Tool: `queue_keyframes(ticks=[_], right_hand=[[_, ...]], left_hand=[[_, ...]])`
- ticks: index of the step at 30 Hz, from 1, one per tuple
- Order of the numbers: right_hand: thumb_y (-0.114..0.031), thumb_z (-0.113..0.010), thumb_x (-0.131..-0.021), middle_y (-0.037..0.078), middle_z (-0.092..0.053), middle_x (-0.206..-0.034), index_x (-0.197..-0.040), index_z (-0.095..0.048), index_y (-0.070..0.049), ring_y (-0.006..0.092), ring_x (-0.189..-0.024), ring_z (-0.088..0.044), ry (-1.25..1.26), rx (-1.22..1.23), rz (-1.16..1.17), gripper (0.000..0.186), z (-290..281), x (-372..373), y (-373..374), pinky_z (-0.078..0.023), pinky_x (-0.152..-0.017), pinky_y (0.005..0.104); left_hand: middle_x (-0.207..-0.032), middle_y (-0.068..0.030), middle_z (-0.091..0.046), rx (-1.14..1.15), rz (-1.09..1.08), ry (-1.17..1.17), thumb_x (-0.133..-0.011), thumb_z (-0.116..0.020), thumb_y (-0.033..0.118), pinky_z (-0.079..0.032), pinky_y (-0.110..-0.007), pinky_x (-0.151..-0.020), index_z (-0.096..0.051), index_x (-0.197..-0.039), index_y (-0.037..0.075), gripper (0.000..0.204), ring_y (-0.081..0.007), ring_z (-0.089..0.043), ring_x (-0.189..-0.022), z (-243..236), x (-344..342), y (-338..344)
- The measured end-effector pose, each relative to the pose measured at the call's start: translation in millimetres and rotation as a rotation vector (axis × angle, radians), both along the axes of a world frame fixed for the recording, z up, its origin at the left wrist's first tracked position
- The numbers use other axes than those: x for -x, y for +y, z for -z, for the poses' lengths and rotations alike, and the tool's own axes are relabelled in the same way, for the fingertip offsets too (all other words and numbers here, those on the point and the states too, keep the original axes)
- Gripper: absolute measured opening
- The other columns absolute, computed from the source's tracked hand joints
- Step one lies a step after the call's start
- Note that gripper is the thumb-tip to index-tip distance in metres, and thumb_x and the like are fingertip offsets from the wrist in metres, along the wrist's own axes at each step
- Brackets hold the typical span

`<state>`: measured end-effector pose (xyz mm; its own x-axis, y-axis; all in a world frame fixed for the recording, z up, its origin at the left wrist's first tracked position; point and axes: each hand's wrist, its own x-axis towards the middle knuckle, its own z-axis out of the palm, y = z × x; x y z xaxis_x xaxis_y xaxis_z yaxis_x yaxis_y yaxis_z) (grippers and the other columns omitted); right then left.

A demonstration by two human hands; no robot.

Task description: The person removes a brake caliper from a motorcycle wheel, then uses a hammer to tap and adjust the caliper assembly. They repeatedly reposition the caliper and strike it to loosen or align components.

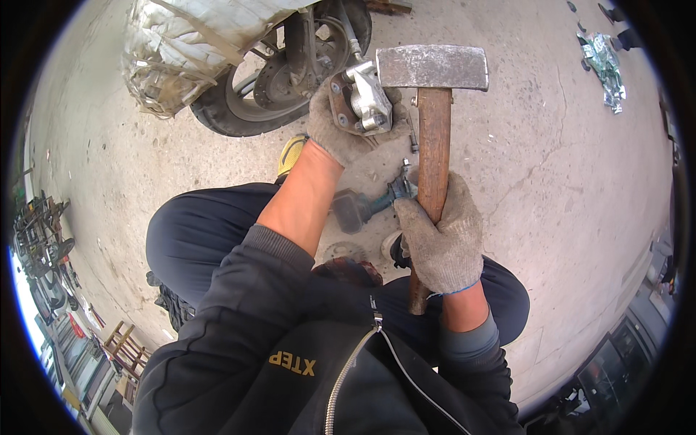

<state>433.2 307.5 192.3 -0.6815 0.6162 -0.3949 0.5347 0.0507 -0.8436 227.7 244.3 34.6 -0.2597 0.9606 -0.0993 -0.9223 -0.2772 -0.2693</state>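
Note:
My left hand point(337, 138), in a worn grey knit glove, is closed around a silver brake caliper point(369, 98) with a rusty brown plate at its side. In my right hand point(449, 243), gloved the same way, is a hammer point(433, 148) gripped by its wooden handle. The hammer's worn steel head point(433, 67) is up beside the caliper, overlapping its right edge in view; whether they touch I cannot tell. Below the caliper, a teal cordless power tool point(377, 203) lies on the ground, partly hidden by my right hand. A bolt point(414, 136) shows beside the handle.
Ahead on the left stands a wheel point(279, 80) with a black tyre and brake disc, below a bulky wrapped load point(181, 51). A crumpled silvery-green wrapper point(604, 69) lies at the far right. Metal parts point(45, 232) and a wooden frame point(125, 351) line the left side.

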Motion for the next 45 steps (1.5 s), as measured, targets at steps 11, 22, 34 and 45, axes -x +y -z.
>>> queue_keyframes(ticks=[11,22,34,45], right_hand=[[-0.019,-0.078,-0.091,0.028,-0.069,-0.092,-0.111,-0.063,0.005,0.0477,-0.088,-0.072,-0.098,-0.014,-0.184,0.035,16.1,21.7,5.9,-0.057,-0.077,0.0513],[-0.011,-0.08,-0.092,0.013,-0.073,-0.097,-0.127,-0.065,-0.001,0.0174,-0.084,-0.071,-0.126,-0.057,-0.023,0.04,1.0,25.1,3.2,-0.058,-0.075,0.0372],[-0.011,-0.067,-0.099,0.009,-0.063,-0.077,-0.136,-0.061,0.002,0.0153,-0.053,-0.062,0.047,0.023,0.134,0.04,-14.3,-0.1,18.1,-0.056,-0.052,0.0321],[-0.024,-0.08,-0.089,0.03,-0.069,-0.107,-0.124,-0.06,0.004,0.0543,-0.105,-0.068,-0.21,0.037,-0.438,0.049,24.0,23.0,-15.5,-0.057,-0.089,0.053]], left_hand=[[-0.128,-0.0205,-0.074,0.309,-0.065,0.311,-0.096,-0.046,0.074,-0.063,-0.06,-0.095,-0.063,-0.145,0.006,0.086,-0.0452,-0.073,-0.114,-13.1,-8.2,7.3],[-0.111,-0.0182,-0.077,0.503,0.024,0.354,-0.101,-0.053,0.058,-0.065,-0.058,-0.08,-0.07,-0.132,0.008,0.061,-0.035,-0.077,-0.094,13.3,19.7,2.0],[-0.115,-0.0204,-0.074,0.495,0.01,0.263,-0.105,-0.045,0.052,-0.067,-0.06,-0.077,-0.066,-0.131,0.004,0.059,-0.0388,-0.077,-0.092,16.1,22.5,3.8],[-0.114,-0.0221,-0.075,0.412,0.015,0.222,-0.102,-0.055,0.048,-0.065,-0.06,-0.081,-0.067,-0.129,0.001,0.055,-0.0418,-0.076,-0.1,37.8,43.2,-4.4]])
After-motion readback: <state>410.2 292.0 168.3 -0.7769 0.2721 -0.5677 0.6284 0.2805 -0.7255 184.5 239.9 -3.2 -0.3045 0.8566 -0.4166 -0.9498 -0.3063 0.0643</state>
